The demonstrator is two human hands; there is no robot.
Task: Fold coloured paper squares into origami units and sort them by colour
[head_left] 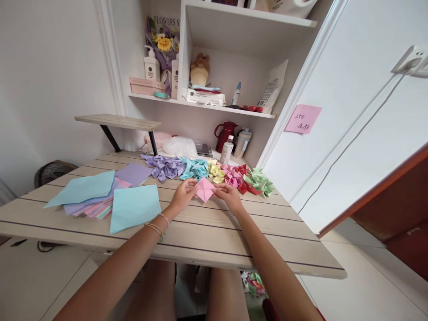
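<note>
At twelve o'clock, my left hand [183, 195] and right hand [229, 197] pinch the pink paper [204, 189] between them, fingers closed on its side corners.

pink paper: just the one small piece [204, 189], light pink, pretty flat
shape: folded square with fold lines meeting around the middle, finer layers too small to make out tbh
angle: turned like a diamond, one corner pointing at the wearer, the opposite one pointing away
side corners: one pinched in the left hand [184, 195], the other in the right hand [229, 196]
spot: over the slatted tabletop [207, 236], can't tell if it's touching
</note>
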